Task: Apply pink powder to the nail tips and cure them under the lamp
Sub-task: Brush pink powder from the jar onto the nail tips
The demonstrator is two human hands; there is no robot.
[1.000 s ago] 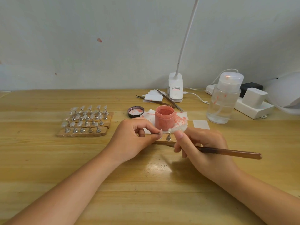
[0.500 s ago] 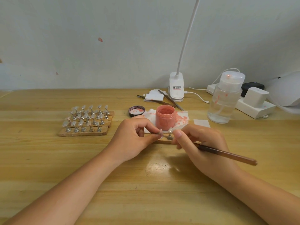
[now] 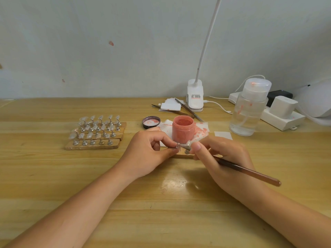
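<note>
An open jar of pink powder (image 3: 183, 129) stands on a stained white tissue (image 3: 201, 129) at the table's middle. Just in front of it my left hand (image 3: 148, 153) pinches a clear nail tip on a small metal stand (image 3: 178, 146). My right hand (image 3: 223, 158) grips a brown brush (image 3: 250, 173) whose tip meets that nail tip; its bristles are hidden by my fingers. A second metal stand (image 3: 188, 148) sits on a wooden strip (image 3: 182, 155) between my hands. A white curing lamp (image 3: 315, 101) shows at the far right edge.
Wooden racks with several clear nail tips on metal stands (image 3: 97, 133) lie at the left. The jar's dark lid (image 3: 151, 122) lies behind my left hand. A clear pump bottle (image 3: 249, 108), a power strip (image 3: 279, 115), a clip lamp base (image 3: 195, 98), tweezers and white pads (image 3: 170, 106) stand at the back.
My right hand has shifted slightly left, bringing the brush tip closer onto the nail tip held by my left hand, and the brush handle has dropped lower.
</note>
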